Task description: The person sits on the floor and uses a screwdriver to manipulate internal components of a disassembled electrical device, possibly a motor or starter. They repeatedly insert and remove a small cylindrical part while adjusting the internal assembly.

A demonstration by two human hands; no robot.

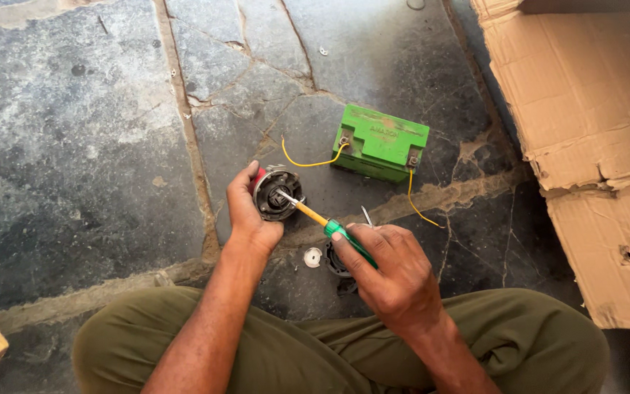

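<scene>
- Looking down from the head camera: person sat cross-legged on a cracked grey stone floor (74, 146), both bare forearms reaching forward over olive trousers (315, 350).
- Left hand (246, 211) was curled closed around a small round metal part (277, 194), holding it tilted so its open face looked up and toward the right hand; a red patch showed at its upper edge.
- Right hand (391, 273) was closed in a pen-like grip on a screwdriver (326, 225) with a green handle and yellow shank.
- Key relation: the screwdriver's long axis ran from lower right up to upper left, its tip touching the centre of the round part. The part lay up and to the left of the right hand; the left hand was the nearer, already on it.
- Green box-shaped battery (380, 142) lay beyond the hands, yellow wires (308, 162) trailing from both terminals.
- Small white disc (313, 257) and a dark ring (337, 263) lay on the floor between the wrists.
- Torn cardboard (585, 131) covered the right side.
</scene>
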